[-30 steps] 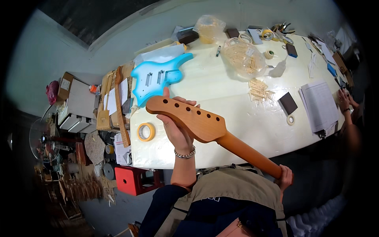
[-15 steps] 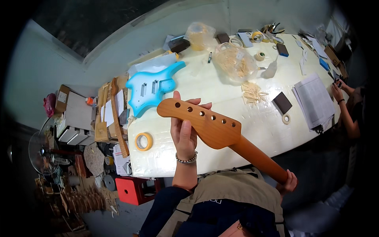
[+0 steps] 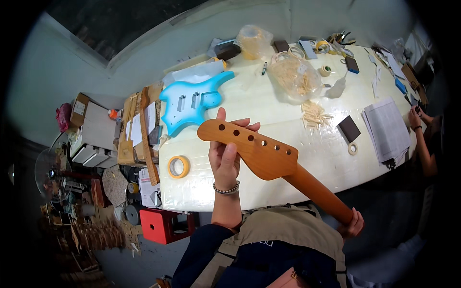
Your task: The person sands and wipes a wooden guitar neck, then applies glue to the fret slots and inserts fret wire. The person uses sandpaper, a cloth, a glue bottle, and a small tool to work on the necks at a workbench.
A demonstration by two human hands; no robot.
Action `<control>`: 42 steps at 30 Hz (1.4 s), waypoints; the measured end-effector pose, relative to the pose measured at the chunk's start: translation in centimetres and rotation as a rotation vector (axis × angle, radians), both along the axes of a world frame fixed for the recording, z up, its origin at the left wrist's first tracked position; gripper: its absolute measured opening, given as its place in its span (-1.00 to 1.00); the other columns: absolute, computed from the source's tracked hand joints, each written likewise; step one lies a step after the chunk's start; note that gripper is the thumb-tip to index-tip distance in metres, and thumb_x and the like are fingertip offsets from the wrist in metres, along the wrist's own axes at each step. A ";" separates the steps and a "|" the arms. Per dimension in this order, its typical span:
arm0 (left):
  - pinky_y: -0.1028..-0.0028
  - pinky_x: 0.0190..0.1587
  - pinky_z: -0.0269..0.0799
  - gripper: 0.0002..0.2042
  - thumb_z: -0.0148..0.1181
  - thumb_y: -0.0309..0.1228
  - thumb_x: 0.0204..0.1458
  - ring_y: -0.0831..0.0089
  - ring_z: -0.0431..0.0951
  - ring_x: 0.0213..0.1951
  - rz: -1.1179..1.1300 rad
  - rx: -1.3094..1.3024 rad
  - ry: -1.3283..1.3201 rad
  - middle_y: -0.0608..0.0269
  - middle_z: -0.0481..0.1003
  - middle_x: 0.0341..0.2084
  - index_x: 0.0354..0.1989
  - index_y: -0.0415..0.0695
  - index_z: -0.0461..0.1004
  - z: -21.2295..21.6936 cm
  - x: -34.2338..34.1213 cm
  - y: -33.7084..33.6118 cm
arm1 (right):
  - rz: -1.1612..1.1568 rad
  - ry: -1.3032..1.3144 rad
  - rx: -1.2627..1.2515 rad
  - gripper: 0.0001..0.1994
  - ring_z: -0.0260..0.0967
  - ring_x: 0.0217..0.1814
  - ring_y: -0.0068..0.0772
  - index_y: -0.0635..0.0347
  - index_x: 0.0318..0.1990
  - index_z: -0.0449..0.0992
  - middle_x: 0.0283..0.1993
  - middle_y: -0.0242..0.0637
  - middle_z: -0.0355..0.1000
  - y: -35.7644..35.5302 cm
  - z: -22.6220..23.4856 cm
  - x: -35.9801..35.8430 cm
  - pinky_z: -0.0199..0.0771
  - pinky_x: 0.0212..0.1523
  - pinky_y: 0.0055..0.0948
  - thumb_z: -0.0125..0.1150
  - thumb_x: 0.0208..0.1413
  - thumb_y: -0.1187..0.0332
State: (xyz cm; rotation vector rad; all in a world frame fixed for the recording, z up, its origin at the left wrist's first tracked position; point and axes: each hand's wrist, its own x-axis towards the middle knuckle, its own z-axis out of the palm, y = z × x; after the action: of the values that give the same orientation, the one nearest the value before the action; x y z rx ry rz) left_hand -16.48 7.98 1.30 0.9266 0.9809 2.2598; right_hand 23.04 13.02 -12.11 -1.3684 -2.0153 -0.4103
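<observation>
A brown wooden guitar neck (image 3: 269, 163) slants across in front of me, its headstock pierced by a row of several round holes. The headstock end rests in my left hand (image 3: 224, 161), thumb on the near face and fingers behind it, partly hidden by the wood. At the lower right, my right hand (image 3: 354, 223) is wrapped round the other end of the neck; only some of its fingers show. Past the headstock, a light-blue guitar body (image 3: 189, 103) lies on the white-covered table (image 3: 269, 201).
A tape roll (image 3: 178, 167) sits near my left hand. Wooden sticks (image 3: 314, 115), a dark sanding block (image 3: 349, 128) and stacked papers (image 3: 386, 129) lie to the right. Another person's hands (image 3: 417, 117) are at the far right. A red stool (image 3: 161, 225) stands at lower left.
The table and its things have shifted slightly rightward in view. Both hands keep hold of the guitar neck, whose headstock has turned only a little.
</observation>
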 end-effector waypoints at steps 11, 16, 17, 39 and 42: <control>0.49 -0.21 0.43 -0.64 -0.12 -0.27 0.20 0.57 0.34 -0.40 -0.190 0.403 -0.188 0.35 0.28 -0.41 0.11 -0.15 0.17 -1.9 -5.0 0.1 | 0.534 0.089 -1.173 -0.74 0.39 -0.35 -0.22 0.13 -0.49 0.52 -0.55 -0.30 0.40 3.4 1.0 0.8 0.22 0.12 -0.23 0.36 -0.52 0.47; 0.63 -0.31 0.38 -0.60 -0.06 -0.29 0.17 0.65 0.29 -0.45 0.051 0.029 -0.309 0.35 0.28 -0.39 0.14 -0.18 0.16 0.0 -6.5 0.7 | 0.606 0.044 -1.063 -0.47 0.29 -0.41 -0.15 0.17 -0.24 0.47 -0.51 -0.25 0.38 2.4 2.7 -1.8 0.25 -0.35 -0.30 0.34 -0.36 -0.01; 0.63 -0.30 0.37 -0.58 -0.06 -0.30 0.17 0.64 0.29 -0.43 0.022 0.019 -0.375 0.33 0.30 -0.37 0.15 -0.20 0.14 -0.1 -7.1 0.7 | 0.629 0.052 -0.968 -0.46 0.29 -0.41 -0.15 0.16 -0.23 0.46 -0.50 -0.25 0.37 2.2 2.6 -2.3 0.26 -0.34 -0.30 0.35 -0.37 -0.01; 0.21 0.20 0.15 -0.54 -0.38 -0.12 0.23 0.24 0.28 0.12 -0.034 0.150 -0.538 0.10 0.31 0.03 0.14 -0.18 0.15 -1.3 -3.3 3.0 | 0.433 0.480 -1.039 -0.53 0.44 -0.26 -0.23 0.22 -0.20 0.47 -0.28 -0.14 0.45 -0.5 -0.1 -5.0 0.40 -0.25 -0.42 0.44 -0.34 0.25; 0.19 0.20 0.14 -0.52 -0.38 -0.08 0.22 0.20 0.25 0.14 -0.033 0.190 -0.546 0.08 0.27 0.06 0.17 -0.16 0.13 -1.5 -2.5 3.3 | 0.421 0.483 -1.062 -0.51 0.44 -0.24 -0.23 0.25 -0.18 0.47 -0.27 -0.12 0.45 -0.5 0.3 -5.4 0.41 -0.23 -0.42 0.44 -0.33 0.24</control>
State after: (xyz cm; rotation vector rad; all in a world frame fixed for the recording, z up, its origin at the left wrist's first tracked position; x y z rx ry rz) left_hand -18.97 11.29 -0.16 0.3474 0.5104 2.4114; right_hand 17.61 12.52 -11.78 -1.3139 -2.0363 1.2190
